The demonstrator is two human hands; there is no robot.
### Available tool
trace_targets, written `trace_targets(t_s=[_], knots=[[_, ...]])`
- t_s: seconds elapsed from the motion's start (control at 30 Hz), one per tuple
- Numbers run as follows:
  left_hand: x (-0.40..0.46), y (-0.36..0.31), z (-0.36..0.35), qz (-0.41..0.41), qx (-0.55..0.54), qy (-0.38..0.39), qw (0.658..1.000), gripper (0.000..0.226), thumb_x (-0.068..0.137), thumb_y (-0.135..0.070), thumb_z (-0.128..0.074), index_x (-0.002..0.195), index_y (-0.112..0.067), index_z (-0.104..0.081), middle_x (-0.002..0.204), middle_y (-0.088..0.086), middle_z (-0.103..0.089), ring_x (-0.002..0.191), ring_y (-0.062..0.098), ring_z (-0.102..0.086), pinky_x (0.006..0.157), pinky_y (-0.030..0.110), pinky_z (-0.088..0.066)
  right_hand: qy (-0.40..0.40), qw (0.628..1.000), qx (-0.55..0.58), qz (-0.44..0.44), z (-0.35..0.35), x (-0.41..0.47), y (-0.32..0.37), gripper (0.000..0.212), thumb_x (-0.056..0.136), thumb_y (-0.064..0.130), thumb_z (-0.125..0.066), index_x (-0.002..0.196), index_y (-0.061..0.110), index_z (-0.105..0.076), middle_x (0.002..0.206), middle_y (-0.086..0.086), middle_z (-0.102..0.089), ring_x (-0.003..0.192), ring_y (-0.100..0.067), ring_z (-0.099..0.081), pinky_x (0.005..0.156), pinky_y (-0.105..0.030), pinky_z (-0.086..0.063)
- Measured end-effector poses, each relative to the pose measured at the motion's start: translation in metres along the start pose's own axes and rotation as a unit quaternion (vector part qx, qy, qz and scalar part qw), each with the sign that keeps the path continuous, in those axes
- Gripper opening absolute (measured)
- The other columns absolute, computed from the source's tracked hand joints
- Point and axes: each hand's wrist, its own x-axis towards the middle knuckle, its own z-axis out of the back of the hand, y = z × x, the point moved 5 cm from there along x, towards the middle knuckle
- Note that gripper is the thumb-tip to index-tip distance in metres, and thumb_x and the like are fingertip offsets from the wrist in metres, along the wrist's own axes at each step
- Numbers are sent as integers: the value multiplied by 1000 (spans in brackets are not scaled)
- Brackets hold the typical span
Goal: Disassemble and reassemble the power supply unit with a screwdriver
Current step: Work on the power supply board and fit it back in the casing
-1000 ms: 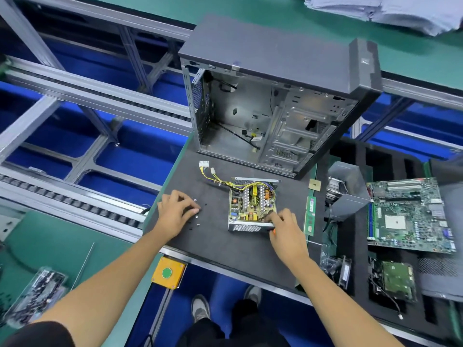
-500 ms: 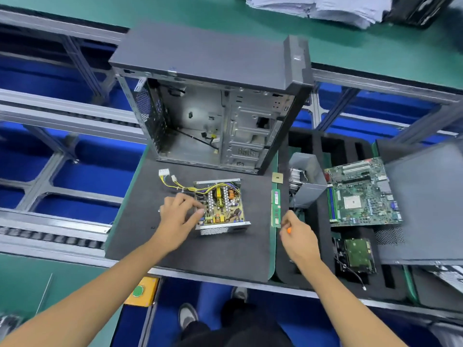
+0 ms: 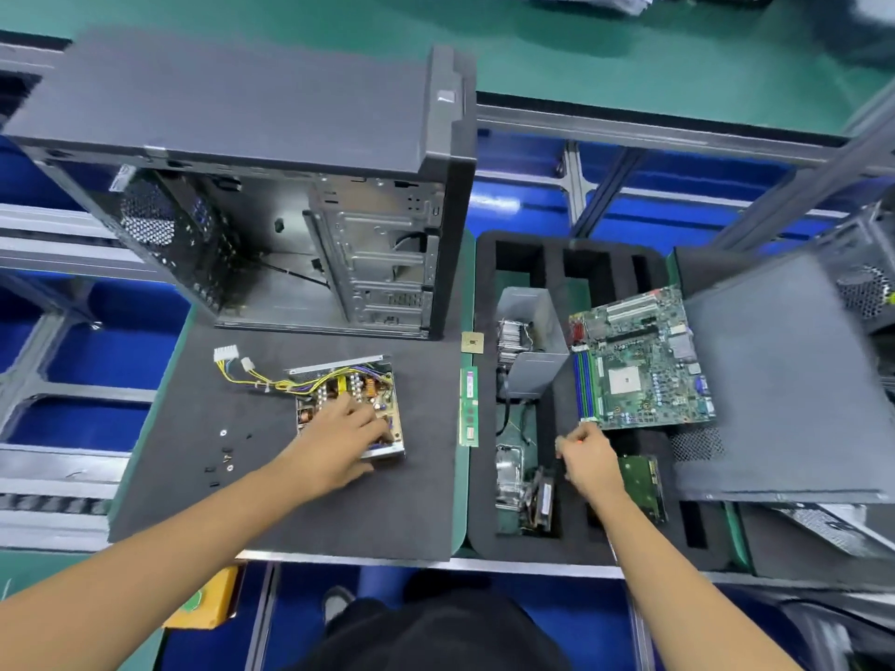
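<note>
The left hand point(image 3: 346, 440) rests on the power supply unit point(image 3: 349, 409) (cover off), fingers spread. The right hand point(image 3: 588, 464) grips the screwdriver point(image 3: 562, 447), fingers curled, near the worktop's front edge.

- power supply unit point(image 3: 348, 409): cover off, open metal tray, board facing up with coils, capacitors and an orange part exposed. Sits flat on the dark mat of the worktop point(image 3: 416, 501), just in front of the open PC case.
- its cable bundle point(image 3: 252, 377): yellow/black wires run left from the far edge, ending in two white connectors lying on the mat.
- loose screws point(image 3: 225, 457): small cluster on the mat left of the unit, well apart from it.
- screwdriver point(image 3: 562, 445): mostly hidden; only an orange bit visible.
</note>
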Motion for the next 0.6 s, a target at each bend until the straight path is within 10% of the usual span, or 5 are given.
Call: trace_targets(t_s=[0.27,0.6], knots=[[-2,-3,5,-58,58,-54,995,42,72,-43,-88,106,-31,-66,99,-5,-61,97,24,-52,81,39,-50,33,953,-256,161,-16,-5,19,25,90,45,-60,99,28,-44,95,5,-43,63,-11,-51,49,-26,-30],[11,9,3,-25,71,-12,997,47,70,-38,-86,109,-31,-60,99,-6,-59,91,24,-52,77,36,-36,66,943,-242,217,-45,-18,20,19,97,46,-43,91,29,-50,88,9,-52,66,-12,-57,63,-31,-50]])
